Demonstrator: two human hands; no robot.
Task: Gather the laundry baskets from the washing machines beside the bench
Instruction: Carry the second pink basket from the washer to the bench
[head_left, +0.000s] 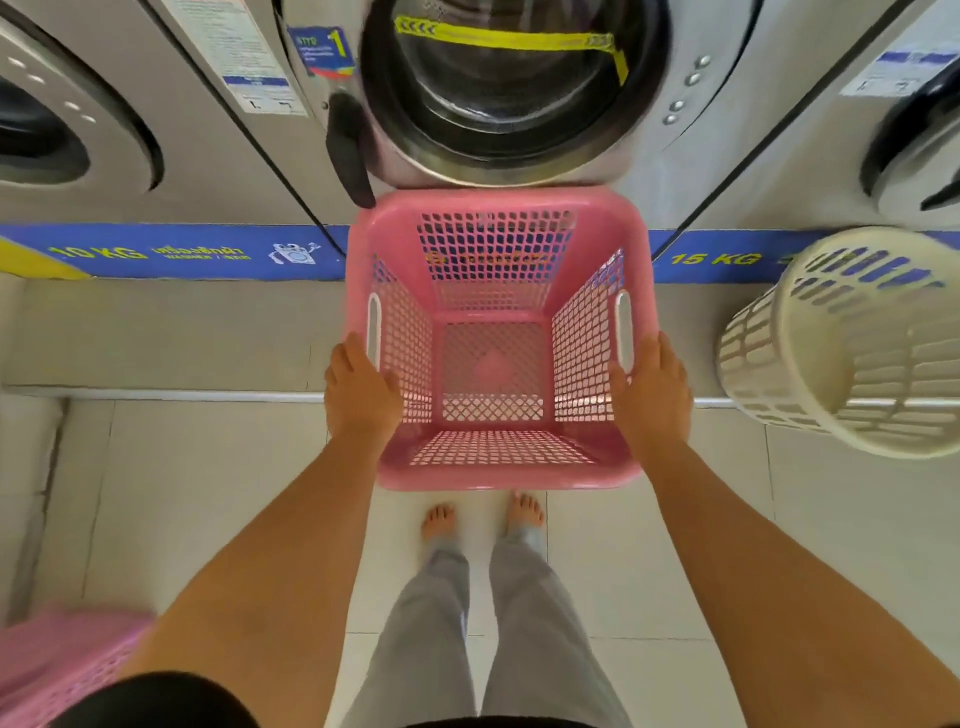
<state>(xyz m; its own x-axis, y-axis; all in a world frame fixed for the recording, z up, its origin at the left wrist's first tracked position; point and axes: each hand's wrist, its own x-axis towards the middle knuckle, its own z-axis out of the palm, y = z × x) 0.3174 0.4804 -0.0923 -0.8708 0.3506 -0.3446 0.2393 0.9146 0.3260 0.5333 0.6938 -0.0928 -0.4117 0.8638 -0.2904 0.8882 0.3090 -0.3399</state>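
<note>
An empty pink mesh laundry basket (493, 467) is held in front of me, its far rim just under the door of the middle washing machine (511, 88). My left hand (361, 389) grips its left rim beside the white handle slot. My right hand (652, 392) grips the right rim the same way. A cream slatted round basket (852, 348) stands to the right, in front of the neighbouring machine. The corner of another pink basket (57, 670) shows at the bottom left, partly behind my left arm.
Washing machines (78, 135) line the wall on a raised step with a blue strip (182, 252). A further machine (914, 145) is at the right. My bare feet (483, 517) stand on pale floor tiles just behind the held basket.
</note>
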